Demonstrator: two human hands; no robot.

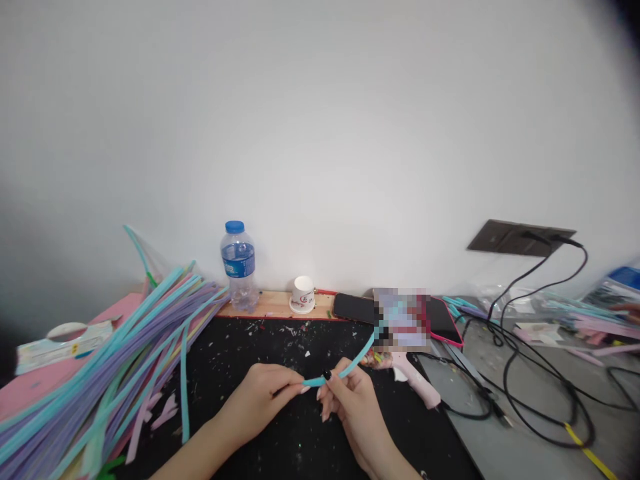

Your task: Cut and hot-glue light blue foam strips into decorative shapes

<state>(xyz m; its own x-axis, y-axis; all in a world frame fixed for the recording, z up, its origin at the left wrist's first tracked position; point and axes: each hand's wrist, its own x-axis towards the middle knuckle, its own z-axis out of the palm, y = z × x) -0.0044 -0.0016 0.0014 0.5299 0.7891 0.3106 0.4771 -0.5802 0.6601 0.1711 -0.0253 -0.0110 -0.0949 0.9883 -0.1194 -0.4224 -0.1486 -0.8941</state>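
Observation:
A thin turquoise fuzzy stick [361, 355] is held above the black mat [285, 440]. My left hand [260, 400] pinches its left end between thumb and fingertips. Close beside it on the right, my right hand [353, 400] has thumb and fingers closed on the same stick. From there the stick curves up and away to the right, over a partly blurred card [410, 333]. A pink glue gun [417, 380] lies just beyond my right hand.
A pile of purple, turquoise and pink sticks [135, 353] covers the left side. Along the wall stand a water bottle [239, 267] and a paper cup [303, 295], with a dark phone [355, 308] beside them. Black cables [510, 373] loop across the grey table at right.

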